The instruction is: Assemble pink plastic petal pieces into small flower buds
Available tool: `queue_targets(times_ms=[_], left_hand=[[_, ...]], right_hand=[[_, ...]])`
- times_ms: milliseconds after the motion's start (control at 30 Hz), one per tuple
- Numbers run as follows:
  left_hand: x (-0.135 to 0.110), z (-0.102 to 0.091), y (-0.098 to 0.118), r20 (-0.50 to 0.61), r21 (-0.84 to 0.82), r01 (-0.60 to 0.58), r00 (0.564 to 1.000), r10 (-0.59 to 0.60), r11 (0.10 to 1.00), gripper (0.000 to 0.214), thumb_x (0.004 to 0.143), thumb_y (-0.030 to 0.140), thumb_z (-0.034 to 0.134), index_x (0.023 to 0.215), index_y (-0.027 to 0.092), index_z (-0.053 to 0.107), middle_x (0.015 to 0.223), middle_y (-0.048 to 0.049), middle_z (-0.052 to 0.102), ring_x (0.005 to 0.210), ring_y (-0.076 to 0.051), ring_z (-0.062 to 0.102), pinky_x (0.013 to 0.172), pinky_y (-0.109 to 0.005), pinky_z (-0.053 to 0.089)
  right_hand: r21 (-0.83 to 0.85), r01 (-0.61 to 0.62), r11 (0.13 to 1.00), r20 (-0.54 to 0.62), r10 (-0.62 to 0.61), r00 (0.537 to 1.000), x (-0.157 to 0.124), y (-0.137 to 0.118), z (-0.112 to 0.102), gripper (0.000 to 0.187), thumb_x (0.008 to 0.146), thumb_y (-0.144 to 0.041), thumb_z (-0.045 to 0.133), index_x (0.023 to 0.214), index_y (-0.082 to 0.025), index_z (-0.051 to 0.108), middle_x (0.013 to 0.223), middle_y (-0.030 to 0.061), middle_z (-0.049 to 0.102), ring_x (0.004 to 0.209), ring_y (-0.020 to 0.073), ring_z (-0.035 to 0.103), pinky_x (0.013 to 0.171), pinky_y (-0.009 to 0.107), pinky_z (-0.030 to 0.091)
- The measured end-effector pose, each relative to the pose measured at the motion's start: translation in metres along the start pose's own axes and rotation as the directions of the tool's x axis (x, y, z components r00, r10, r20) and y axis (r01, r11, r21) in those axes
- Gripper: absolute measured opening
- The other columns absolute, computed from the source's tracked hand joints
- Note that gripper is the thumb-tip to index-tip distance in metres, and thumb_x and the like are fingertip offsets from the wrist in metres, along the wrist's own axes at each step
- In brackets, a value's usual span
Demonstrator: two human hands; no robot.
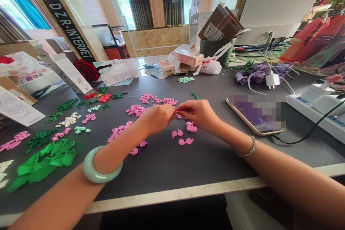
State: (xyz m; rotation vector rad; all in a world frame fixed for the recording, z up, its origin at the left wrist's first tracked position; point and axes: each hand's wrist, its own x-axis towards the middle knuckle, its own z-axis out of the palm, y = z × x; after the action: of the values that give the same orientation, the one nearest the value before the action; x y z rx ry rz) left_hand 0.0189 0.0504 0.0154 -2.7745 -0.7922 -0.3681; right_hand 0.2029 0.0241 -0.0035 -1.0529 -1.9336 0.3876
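Over the middle of the dark table (172,172), my left hand (159,118) and my right hand (198,113) meet fingertip to fingertip. Both are closed in a pinch at a small pink plastic piece (178,116), mostly hidden by the fingers. Just below my right hand lie pink paired round pieces (185,141) and a small pink cluster (191,127). Beside my left hand are a pile of small pink pieces (137,110) and larger pink pieces (118,131). Behind the hands sits another pink pile (169,101), with two short green pieces (195,95) to its right.
Large green leaf-like pieces (44,161), cream pieces (69,119) and red pieces (104,97) lie on the left. A phone (253,115) with a cable and a white power strip (318,106) are at right. Boxes (187,58), pale green pieces (185,79) and purple flowers (258,73) stand behind.
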Motion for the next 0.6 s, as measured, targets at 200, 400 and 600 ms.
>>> queue_targets(times_ms=[200,400,600], left_hand=[[-0.0008,0.002,-0.002,-0.041,-0.047,-0.021,0.999,0.019,0.999,0.027,0.095,0.027,0.041,0.081,0.011,0.058,0.071,-0.0059,0.062,0.062,-0.017,0.059,0.055,-0.025,0.039],[0.0004,0.0002,-0.0057,-0.09,-0.129,-0.061,0.995,0.049,0.99,0.03,0.095,0.031,0.043,0.078,0.012,0.059,0.068,-0.0034,0.062,0.063,-0.014,0.059,0.058,-0.023,0.04],[-0.0004,-0.0066,-0.0084,-0.1,-0.148,-0.117,0.99,0.103,0.982,0.031,0.093,0.037,0.048,0.075,0.014,0.059,0.065,-0.0003,0.06,0.058,-0.011,0.056,0.056,-0.021,0.038]], right_hand=[[0.03,-0.035,0.999,0.004,0.035,0.999,-0.0001,-0.002,-0.0005,0.012,0.076,-0.019,0.06,0.07,-0.016,0.069,0.069,0.0018,0.066,0.06,0.0106,0.053,0.059,0.022,0.041],[0.258,-0.179,0.949,0.071,0.166,0.984,-0.0001,-0.003,-0.0012,0.015,0.074,-0.027,0.062,0.073,-0.015,0.069,0.067,0.0025,0.065,0.059,0.0115,0.054,0.056,0.023,0.042],[0.441,-0.26,0.859,0.161,0.21,0.964,0.0008,-0.0063,-0.0014,0.017,0.07,-0.03,0.067,0.076,-0.014,0.067,0.071,0.0033,0.066,0.065,0.0127,0.058,0.061,0.025,0.046]])
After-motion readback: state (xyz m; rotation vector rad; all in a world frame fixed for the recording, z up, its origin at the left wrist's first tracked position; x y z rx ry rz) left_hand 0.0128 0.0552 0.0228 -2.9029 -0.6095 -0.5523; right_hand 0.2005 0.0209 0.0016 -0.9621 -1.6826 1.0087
